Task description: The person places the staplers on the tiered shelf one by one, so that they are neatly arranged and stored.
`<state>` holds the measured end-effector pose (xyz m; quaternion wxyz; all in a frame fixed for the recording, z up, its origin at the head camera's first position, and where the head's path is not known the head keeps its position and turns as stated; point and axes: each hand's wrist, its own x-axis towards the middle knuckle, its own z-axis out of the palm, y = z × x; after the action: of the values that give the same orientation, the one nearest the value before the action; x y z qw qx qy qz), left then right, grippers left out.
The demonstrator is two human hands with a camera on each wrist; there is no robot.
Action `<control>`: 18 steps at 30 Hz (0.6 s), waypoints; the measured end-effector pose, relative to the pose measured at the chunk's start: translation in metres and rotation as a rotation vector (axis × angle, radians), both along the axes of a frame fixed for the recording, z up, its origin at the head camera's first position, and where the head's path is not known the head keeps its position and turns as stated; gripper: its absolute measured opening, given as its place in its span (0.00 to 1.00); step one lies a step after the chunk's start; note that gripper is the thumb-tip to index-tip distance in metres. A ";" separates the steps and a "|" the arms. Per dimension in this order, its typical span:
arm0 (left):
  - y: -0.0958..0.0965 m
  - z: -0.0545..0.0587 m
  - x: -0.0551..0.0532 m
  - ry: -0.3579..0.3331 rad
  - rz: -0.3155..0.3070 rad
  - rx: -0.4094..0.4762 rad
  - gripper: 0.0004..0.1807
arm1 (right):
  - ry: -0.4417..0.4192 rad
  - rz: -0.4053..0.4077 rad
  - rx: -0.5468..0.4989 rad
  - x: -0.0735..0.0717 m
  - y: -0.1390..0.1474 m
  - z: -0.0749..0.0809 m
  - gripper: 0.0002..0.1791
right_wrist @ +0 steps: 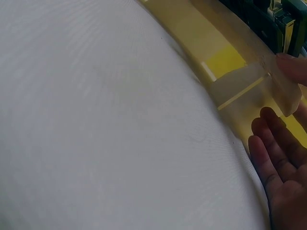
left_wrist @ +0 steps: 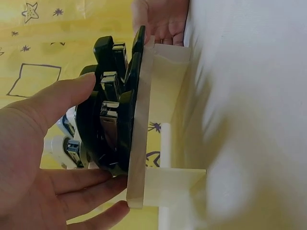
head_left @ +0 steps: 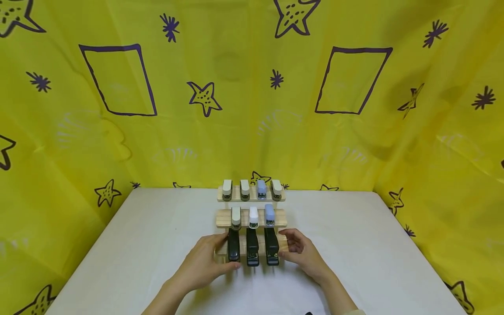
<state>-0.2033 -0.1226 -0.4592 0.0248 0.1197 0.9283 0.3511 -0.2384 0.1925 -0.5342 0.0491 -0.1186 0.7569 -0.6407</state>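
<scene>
A three-tier wooden display rack (head_left: 222, 218) stands on the table with staplers on every tier. Three black staplers sit on the lowest tier. My left hand (head_left: 202, 258) spans the leftmost black stapler (head_left: 234, 247), thumb at its front end and fingers by its rear side; in the left wrist view, fingertips also meet the shelf board (left_wrist: 139, 158). At the opposite end, my right hand (head_left: 305, 253) pinches the lowest shelf board (right_wrist: 283, 93) between thumb and forefinger, beside the rightmost black stapler (head_left: 271, 247). Its other fingers are loosely bent below the board.
On the middle tier are a beige stapler (head_left: 236, 217), a white stapler (head_left: 253, 216) and a blue stapler (head_left: 269, 214). Several small staplers, one of them blue (head_left: 261, 189), line the top tier. A white cloth (head_left: 157, 232) covers the table; a yellow patterned curtain (head_left: 244, 131) surrounds it.
</scene>
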 end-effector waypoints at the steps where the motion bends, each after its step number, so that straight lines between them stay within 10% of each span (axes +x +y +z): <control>1: 0.000 0.000 0.000 -0.005 -0.001 0.004 0.50 | 0.002 -0.001 -0.007 0.000 0.000 0.000 0.32; 8: -0.005 0.000 -0.003 -0.052 0.016 0.033 0.51 | 0.050 0.045 -0.094 -0.001 0.004 -0.003 0.29; 18: -0.022 0.000 -0.018 -0.016 0.010 0.098 0.40 | -0.019 -0.154 -0.163 -0.002 0.014 0.001 0.24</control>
<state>-0.2212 -0.1443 -0.4596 0.0245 0.1131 0.9104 0.3972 -0.2403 0.2063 -0.5328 -0.0032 -0.0576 0.7088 -0.7031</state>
